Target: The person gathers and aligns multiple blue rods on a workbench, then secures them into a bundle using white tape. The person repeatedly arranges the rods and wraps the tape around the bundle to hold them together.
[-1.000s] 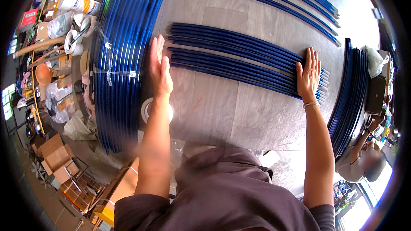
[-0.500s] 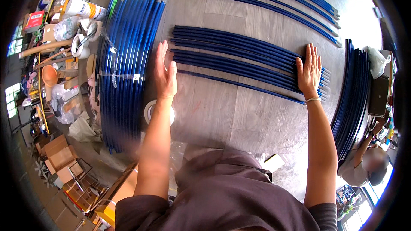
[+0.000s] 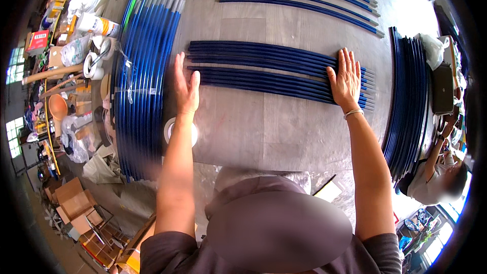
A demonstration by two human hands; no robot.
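Across the grey surface before me lie several dark blue rods [image 3: 258, 80] with silver ends, side by side in two close groups with a narrow gap between. My right hand [image 3: 347, 85] rests flat over the rods near their silver ends, fingers stretched out. At the opposite ends, my left hand [image 3: 186, 90] is held upright on its edge, palm facing the rod tips, thumb apart and nothing in its grip. Just left of it lies a thick bundle of blue rods [image 3: 144, 81] under clear wrap. A white ring-shaped roll [image 3: 193, 134] is partly hidden by my left forearm.
More blue rods [image 3: 299, 1] lie at the far side. Another dark rod stack [image 3: 407, 101] runs along the right, near a white plastic bag [image 3: 432, 50]. A person [image 3: 436, 182] is at the right edge. Cluttered goods and an open cardboard box [image 3: 73, 198] fill the left.
The loose rod nearest me has joined the others, and the rods lie closer together. Both hands keep their flat poses at the rod ends. The view has shifted somewhat.
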